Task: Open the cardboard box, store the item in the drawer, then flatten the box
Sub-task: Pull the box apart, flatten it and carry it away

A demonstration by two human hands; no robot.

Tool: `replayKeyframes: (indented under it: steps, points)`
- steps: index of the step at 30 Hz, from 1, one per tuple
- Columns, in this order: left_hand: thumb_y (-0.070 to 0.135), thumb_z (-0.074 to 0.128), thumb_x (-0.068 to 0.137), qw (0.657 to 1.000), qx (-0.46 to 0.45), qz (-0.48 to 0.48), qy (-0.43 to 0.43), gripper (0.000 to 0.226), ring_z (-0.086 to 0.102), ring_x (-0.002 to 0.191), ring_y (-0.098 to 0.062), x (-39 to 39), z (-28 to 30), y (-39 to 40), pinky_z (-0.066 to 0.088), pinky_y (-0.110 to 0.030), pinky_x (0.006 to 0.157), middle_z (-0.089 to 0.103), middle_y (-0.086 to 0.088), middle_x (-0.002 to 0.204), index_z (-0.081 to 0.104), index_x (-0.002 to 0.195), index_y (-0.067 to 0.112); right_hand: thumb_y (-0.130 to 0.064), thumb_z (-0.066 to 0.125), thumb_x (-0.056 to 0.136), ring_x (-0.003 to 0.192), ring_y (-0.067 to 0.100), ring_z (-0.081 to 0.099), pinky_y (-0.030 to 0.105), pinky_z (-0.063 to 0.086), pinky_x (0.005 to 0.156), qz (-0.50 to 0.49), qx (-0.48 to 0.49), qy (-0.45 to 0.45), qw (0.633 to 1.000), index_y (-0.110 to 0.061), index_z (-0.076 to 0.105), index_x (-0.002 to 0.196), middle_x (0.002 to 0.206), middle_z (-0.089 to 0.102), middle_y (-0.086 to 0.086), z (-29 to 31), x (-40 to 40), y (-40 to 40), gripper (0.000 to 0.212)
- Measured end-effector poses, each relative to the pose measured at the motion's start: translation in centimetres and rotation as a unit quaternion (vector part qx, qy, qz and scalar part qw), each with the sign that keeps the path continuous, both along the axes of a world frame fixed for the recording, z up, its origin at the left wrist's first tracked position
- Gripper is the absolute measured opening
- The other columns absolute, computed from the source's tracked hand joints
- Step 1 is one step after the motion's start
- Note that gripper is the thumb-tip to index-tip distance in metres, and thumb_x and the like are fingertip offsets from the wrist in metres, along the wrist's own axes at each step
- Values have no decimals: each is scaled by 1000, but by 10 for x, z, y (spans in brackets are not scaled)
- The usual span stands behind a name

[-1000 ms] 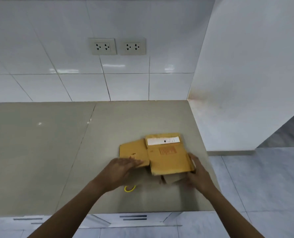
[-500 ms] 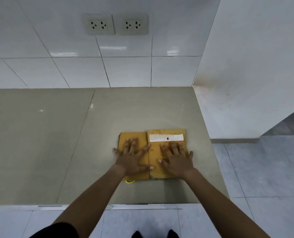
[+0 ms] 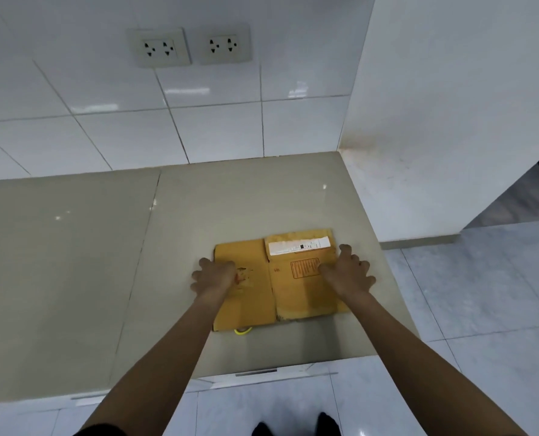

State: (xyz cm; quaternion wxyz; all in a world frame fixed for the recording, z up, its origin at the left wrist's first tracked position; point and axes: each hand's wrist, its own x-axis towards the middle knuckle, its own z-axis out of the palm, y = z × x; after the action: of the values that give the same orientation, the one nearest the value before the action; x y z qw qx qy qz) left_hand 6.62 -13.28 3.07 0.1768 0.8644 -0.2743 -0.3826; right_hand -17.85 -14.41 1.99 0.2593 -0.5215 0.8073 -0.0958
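Where the grey table (image 3: pixel 73 262) fills the left of the view, nothing is seen lying on it. Further right, near the table's front edge, the cardboard box (image 3: pixel 277 278) is seen pressed flat, two panels lying side by side with a fold line between them. The left hand (image 3: pixel 214 276) is placed at the left edge of the left panel, fingers spread and curled, resting on the cardboard without anything being gripped. Below that panel, a small yellow loop (image 3: pixel 243 331) is seen poking out from under the box's near edge; what it is cannot be told. On the right panel a white shipping label (image 3: pixel 299 246) is stuck near the far edge, with a printed orange rectangle (image 3: pixel 304 268) just below it. The right hand (image 3: pixel 346 273) is laid at the right edge of that panel, fingers loosely opened and bent, nothing being held. To the right, a white wall and tiled floor are seen. At the table's front, a drawer handle (image 3: pixel 256 372) is glimpsed; the stored item is not visible.

The flattening step is judged to be in hand and nearly finished. For the next move, a firm press along the fold and edges is likely called for, so the panels are kept from springing up.
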Motion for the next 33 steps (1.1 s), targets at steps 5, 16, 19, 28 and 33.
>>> replayKeyframes:
  steps: [5, 16, 19, 28, 33]
  points:
    - [26, 64, 83, 991, -91, 34, 93, 57, 50, 119, -39, 8, 9, -3, 45, -47, 99, 54, -21, 130, 46, 132, 3, -17, 62, 83, 95, 26, 50, 40, 43, 83, -38, -80, -169, 982, -20, 34, 134, 131, 40, 15, 9, -8, 11, 58]
    - [14, 57, 84, 963, -196, 32, 181, 43, 60, 103, -31, -58, 51, 10, 54, -48, 86, 59, -14, 121, 49, 126, 16, -5, 57, 86, 100, 16, 47, 27, 37, 83, -32, -196, -207, 958, -22, 47, 126, 127, 46, 10, 30, -94, 42, 45]
    - [14, 53, 88, 955, -216, 27, 203, 35, 61, 89, -22, -98, 60, 16, 47, -33, 62, 61, -11, 117, 52, 123, 15, -7, 57, 88, 101, 16, 47, 29, 39, 84, -36, -212, -219, 952, -22, 48, 125, 128, 47, 10, 42, -139, 48, 42]
    - [15, 51, 92, 943, -224, -8, 246, 34, 60, 86, -19, -279, 52, 20, 47, -31, 63, 60, -3, 102, 46, 126, 18, -13, 53, 90, 103, 15, 48, 30, 38, 84, -31, -209, -244, 946, -26, 53, 118, 128, 47, 5, 56, -324, 65, 31]
    - [18, 50, 92, 944, -210, -37, 254, 28, 62, 86, -16, -367, 42, 3, 47, -30, 61, 63, -1, 105, 52, 120, 20, -19, 55, 90, 105, 16, 46, 31, 36, 83, -26, -157, -247, 956, -32, 53, 109, 130, 45, 4, 51, -407, 58, 23]
